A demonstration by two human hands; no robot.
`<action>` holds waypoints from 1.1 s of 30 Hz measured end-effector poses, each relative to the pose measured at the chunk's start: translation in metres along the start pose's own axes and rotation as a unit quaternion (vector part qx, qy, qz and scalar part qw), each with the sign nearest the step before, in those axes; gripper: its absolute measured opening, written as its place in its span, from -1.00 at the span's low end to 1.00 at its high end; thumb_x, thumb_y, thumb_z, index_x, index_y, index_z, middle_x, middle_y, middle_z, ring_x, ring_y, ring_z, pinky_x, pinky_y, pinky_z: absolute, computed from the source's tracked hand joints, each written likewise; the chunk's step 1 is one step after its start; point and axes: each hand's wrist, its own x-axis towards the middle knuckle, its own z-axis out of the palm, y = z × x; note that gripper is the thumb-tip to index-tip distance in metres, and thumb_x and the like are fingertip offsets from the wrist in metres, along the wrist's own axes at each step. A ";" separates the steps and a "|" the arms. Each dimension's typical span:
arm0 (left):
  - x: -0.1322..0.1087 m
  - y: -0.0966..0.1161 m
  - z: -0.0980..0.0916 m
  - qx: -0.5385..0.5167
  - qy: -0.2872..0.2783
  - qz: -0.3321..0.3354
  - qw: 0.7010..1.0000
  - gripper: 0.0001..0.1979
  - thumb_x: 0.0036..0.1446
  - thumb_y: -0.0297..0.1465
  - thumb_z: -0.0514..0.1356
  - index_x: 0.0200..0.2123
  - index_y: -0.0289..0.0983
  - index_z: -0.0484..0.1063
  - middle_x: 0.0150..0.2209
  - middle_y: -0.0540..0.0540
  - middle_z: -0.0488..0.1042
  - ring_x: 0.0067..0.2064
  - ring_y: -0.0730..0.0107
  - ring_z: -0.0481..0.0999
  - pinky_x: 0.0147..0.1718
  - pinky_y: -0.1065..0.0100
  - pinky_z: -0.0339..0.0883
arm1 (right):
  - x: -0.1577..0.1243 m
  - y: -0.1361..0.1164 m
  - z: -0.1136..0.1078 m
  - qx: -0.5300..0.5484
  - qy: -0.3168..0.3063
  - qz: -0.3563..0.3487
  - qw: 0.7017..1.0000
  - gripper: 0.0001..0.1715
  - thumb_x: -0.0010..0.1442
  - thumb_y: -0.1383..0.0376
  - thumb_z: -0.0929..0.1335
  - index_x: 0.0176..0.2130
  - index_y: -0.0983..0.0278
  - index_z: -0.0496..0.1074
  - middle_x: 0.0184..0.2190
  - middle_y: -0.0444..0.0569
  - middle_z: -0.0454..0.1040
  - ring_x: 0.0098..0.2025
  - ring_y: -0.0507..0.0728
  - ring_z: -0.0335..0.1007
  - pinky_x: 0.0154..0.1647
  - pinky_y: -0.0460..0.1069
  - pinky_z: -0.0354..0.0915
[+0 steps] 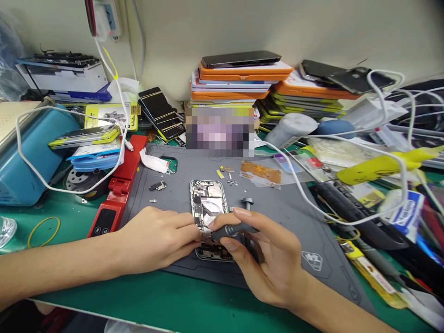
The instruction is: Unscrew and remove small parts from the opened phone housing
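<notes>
An opened smartphone (pixel 217 190) lies on the dark grey work mat (pixel 173 173), its circuit boards and inner parts bare. My right hand (pixel 274 259) is closed round a dark grey handheld tool (pixel 234 230) with a tapered nose, which points left across the phone's middle. Beyond my fingers a small round metal knob (pixel 248 201) shows; whether it belongs to the tool I cannot tell. My left hand (pixel 163 238) rests at the phone's left edge with its fingers pressed together, close to the tool's nose. What they pinch, if anything, is hidden.
Small loose parts (pixel 158 185) and an orange flex strip (pixel 261 173) lie on the mat. A red hinged device (pixel 120 189) stands left. Orange boxes (pixel 243 74) are stacked behind. A white cable (pixel 305 196) loops over the clutter at right.
</notes>
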 end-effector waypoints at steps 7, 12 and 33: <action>0.000 0.000 0.000 0.005 -0.009 -0.002 1.000 -0.76 0.62 -0.34 0.07 -0.10 -0.24 0.50 -0.23 -0.01 0.62 -0.34 0.36 0.59 -0.49 0.33 0.21 | -0.003 0.002 0.001 -0.015 -0.017 0.004 1.000 -0.17 0.43 0.55 0.32 0.53 0.13 0.12 -0.01 0.11 0.67 -0.01 0.17 0.70 -0.01 0.10 0.69; 0.000 0.000 0.000 0.005 0.003 0.000 1.000 -0.74 0.63 -0.34 0.04 -0.09 -0.23 0.51 -0.23 0.00 0.63 -0.35 0.36 0.59 -0.50 0.29 0.20 | -0.003 0.001 0.001 -0.013 -0.016 -0.003 1.000 -0.13 0.39 0.59 0.33 0.53 0.17 0.13 -0.01 0.10 0.66 0.00 0.16 0.70 0.04 0.06 0.67; -0.003 -0.001 0.001 0.013 -0.003 0.004 1.000 -0.77 0.60 -0.37 0.09 -0.14 -0.25 0.50 -0.26 -0.02 0.58 -0.36 0.39 0.58 -0.49 0.36 0.22 | -0.001 0.000 0.001 -0.020 -0.021 -0.002 1.000 -0.23 0.46 0.53 0.28 0.52 0.16 0.13 -0.04 0.08 0.64 -0.05 0.19 0.71 -0.08 0.08 0.69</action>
